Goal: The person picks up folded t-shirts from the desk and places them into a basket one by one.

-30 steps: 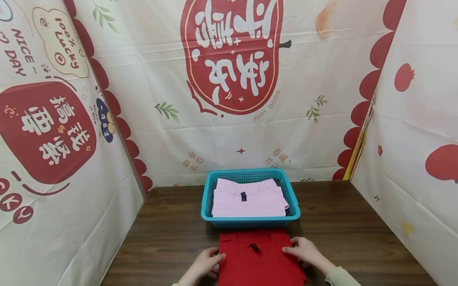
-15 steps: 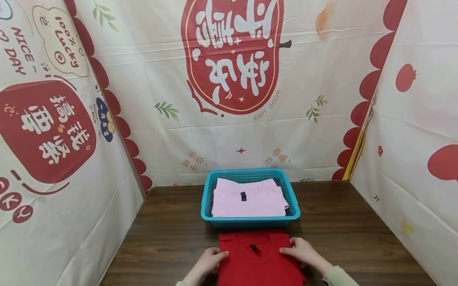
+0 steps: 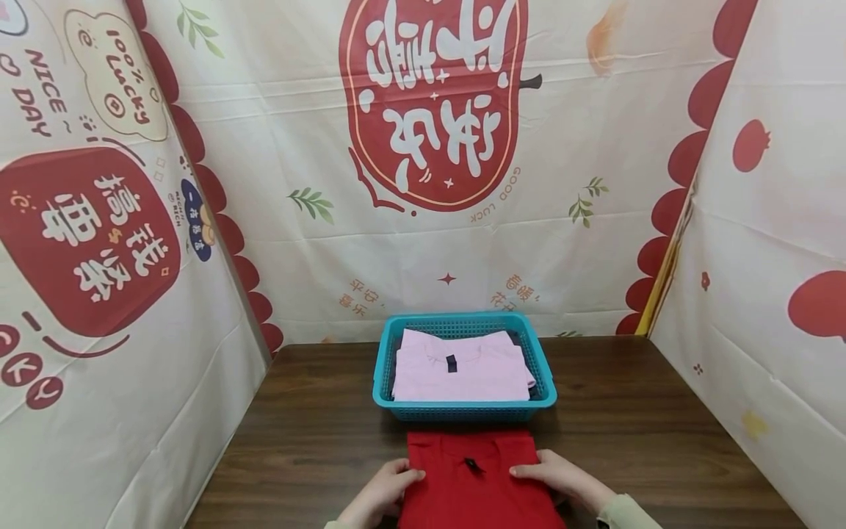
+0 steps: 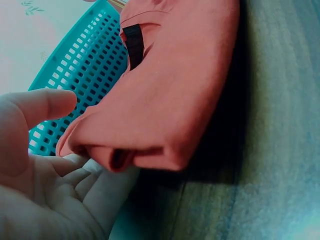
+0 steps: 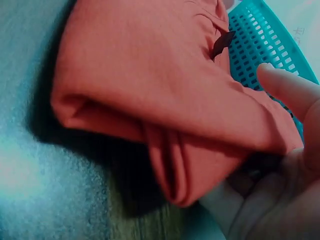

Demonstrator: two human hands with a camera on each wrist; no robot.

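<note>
A folded red T-shirt (image 3: pixel 476 488) with a black neck label lies flat at the front of the table, its collar toward the basket. My left hand (image 3: pixel 383 488) holds its left edge, thumb on the upper side and fingers beneath. On the opposite edge my right hand (image 3: pixel 562 474) holds it the same way. In the left wrist view the fingers (image 4: pixel 107 192) pass under the folded layers of the shirt (image 4: pixel 160 95). The right wrist view has the right thumb (image 5: pixel 287 87) above the cloth, fingers partly hidden below it. Dark shadow shows under the shirt's side in both wrist views.
Just beyond the shirt stands a turquoise mesh basket (image 3: pixel 463 414). Inside it a folded pale pink T-shirt (image 3: pixel 463 378) lies over dark cloth. The brown wooden table (image 3: pixel 317 411) is bordered by printed fabric walls (image 3: pixel 410 250) at the back and both sides.
The right hand has shifted slightly inward along the shirt, and the left thumb sits a little further in. The shirt's far edge has drawn slightly away from the basket. The basket stays put.
</note>
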